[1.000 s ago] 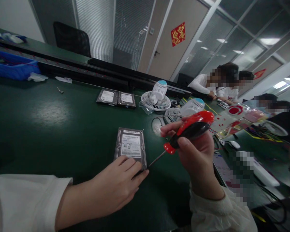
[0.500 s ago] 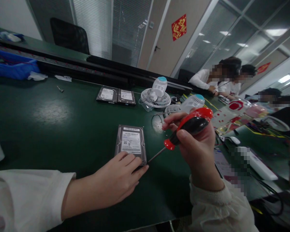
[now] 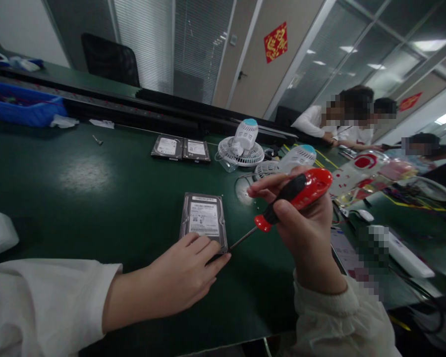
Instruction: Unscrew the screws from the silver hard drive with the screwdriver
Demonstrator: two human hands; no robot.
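A grey hard drive [image 3: 203, 218] with a white label lies flat on the green table [image 3: 78, 188]. My left hand [image 3: 182, 275] rests on its near edge, fingers stretched out flat and pressing it down. My right hand [image 3: 301, 223] is closed around the red and black handle of a screwdriver [image 3: 286, 201]. The thin metal shaft slants down to the left, and its tip meets the drive's near right corner, beside my left fingertips.
Two more hard drives [image 3: 181, 148] lie side by side further back. Two small white fans [image 3: 241, 146] stand behind the drive. A blue bin [image 3: 22, 106] sits far left, a white object [image 3: 0, 233] at the left edge. Other people sit at the right.
The screwdriver handle has turned a little in my right hand, showing more red on top. My left hand and the drive stay in place.
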